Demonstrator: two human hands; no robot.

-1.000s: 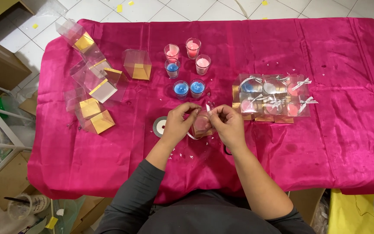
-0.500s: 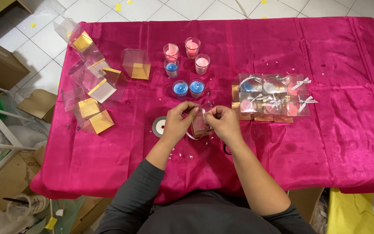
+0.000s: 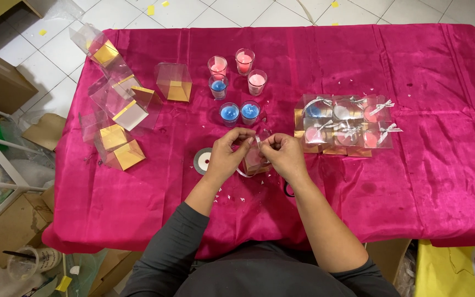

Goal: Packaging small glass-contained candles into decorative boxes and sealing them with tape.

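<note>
Pinching silver ribbon (image 3: 258, 142), left hand (image 3: 227, 152), right hand (image 3: 285, 152)

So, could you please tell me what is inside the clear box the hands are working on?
Something pink shows through the clear box, probably a pink candle. The left hand and right hand pinch silver ribbon above it and cover its sides, so no more shows.

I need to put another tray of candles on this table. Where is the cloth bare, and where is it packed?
Bare pink cloth spans the right end, beyond the finished ribbon-tied boxes. The near-left corner below the empty clear boxes is free. Crowded: the middle, around the candle glasses, ribbon spool and both hands.
</note>
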